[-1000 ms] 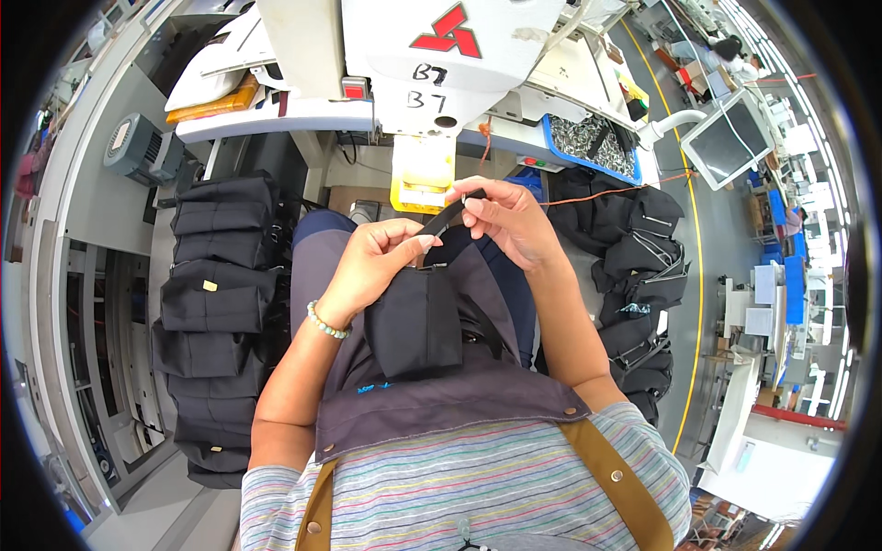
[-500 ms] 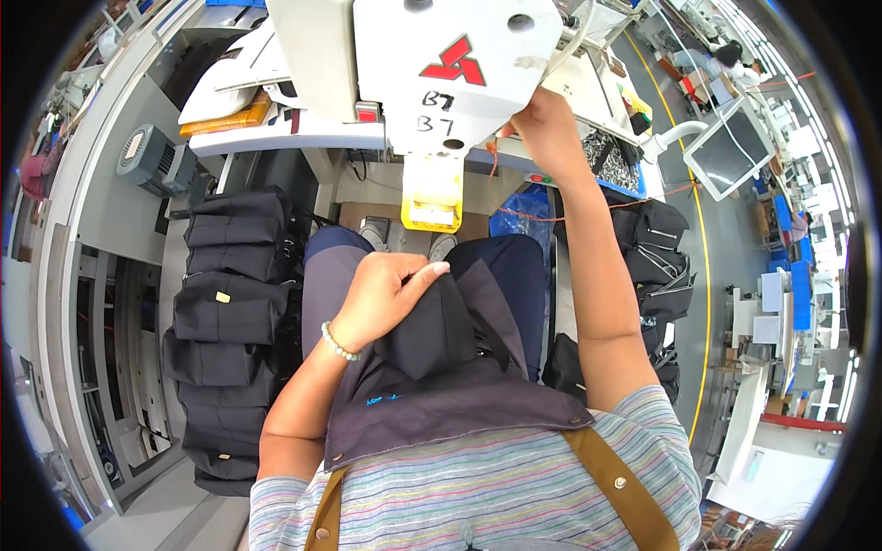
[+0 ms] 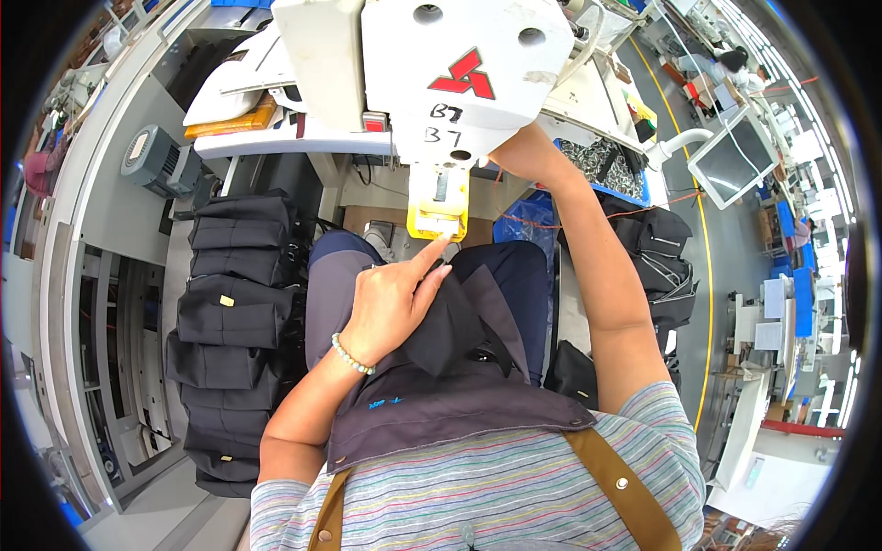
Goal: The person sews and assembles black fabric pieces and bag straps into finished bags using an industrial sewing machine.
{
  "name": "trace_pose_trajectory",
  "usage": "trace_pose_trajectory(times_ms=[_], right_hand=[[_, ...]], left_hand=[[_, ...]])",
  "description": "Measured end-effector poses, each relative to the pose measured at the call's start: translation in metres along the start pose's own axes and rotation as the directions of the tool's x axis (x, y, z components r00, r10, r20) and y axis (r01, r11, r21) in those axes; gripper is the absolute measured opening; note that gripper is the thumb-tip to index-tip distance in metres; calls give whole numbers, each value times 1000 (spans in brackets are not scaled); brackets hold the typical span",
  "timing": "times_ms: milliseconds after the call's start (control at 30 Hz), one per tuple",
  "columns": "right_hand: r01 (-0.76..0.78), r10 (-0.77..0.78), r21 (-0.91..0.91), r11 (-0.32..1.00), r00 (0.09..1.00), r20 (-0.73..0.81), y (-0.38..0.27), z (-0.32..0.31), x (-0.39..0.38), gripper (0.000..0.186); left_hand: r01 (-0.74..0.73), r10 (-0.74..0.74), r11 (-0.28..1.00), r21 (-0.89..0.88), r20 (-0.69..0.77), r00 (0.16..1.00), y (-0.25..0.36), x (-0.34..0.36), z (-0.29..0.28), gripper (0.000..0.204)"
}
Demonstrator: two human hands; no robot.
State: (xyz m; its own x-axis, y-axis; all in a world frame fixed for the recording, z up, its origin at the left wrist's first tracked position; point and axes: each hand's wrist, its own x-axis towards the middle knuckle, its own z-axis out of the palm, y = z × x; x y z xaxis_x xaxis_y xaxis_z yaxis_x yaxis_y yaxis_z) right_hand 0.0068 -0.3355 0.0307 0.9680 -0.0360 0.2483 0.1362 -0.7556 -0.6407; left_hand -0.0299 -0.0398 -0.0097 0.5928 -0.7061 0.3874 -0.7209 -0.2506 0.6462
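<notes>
My left hand (image 3: 393,308) is over my lap, index finger stretched to the lower edge of the yellow guard (image 3: 413,220) under the white sewing machine head (image 3: 404,83). Its thumb lies along a black fabric piece (image 3: 446,326), and the other fingers curl around the fabric, partly hidden. The lower end of that fabric rests on my dark apron (image 3: 459,404). My right hand (image 3: 528,156) reaches up beside the machine head's right side; its fingers are hidden behind the head, so what they touch does not show.
Stacked black fabric bags (image 3: 230,312) stand at my left, with more black bags (image 3: 657,243) at my right. A blue tray of small metal parts (image 3: 606,174) sits right of the machine. Beyond it are a tilted screen (image 3: 733,151) and an aisle with a yellow line.
My left index finger has stretched out to the yellow guard. My right hand has moved down and left, its fingers passing behind the machine head. The view has shifted slightly.
</notes>
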Motion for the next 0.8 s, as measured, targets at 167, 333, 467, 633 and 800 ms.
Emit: trace_pose_trajectory(times_ms=[167, 333, 467, 633, 800], right_hand=[[-80, 77, 33, 996, 994, 77, -34, -9, 2, 26], [8, -12, 86, 996, 999, 46, -25, -2, 1, 28], [-17, 18, -7, 1000, 984, 179, -30, -3, 0, 33], [-230, 203, 129, 965, 960, 195, -47, -2, -16, 33], [23, 172, 374, 927, 860, -480, -19, 40, -60, 27]], left_hand=[[1, -13, 985, 174, 69, 998, -7, 10, 2, 42], [-5, -22, 962, 271, 96, 995, -12, 17, 9, 45], [58, -91, 956, 286, 104, 990, -16, 24, 16, 38], [26, -60, 962, 271, 116, 991, -23, 26, 13, 34], [62, -84, 987, 150, 142, 986, -22, 32, 5, 32]])
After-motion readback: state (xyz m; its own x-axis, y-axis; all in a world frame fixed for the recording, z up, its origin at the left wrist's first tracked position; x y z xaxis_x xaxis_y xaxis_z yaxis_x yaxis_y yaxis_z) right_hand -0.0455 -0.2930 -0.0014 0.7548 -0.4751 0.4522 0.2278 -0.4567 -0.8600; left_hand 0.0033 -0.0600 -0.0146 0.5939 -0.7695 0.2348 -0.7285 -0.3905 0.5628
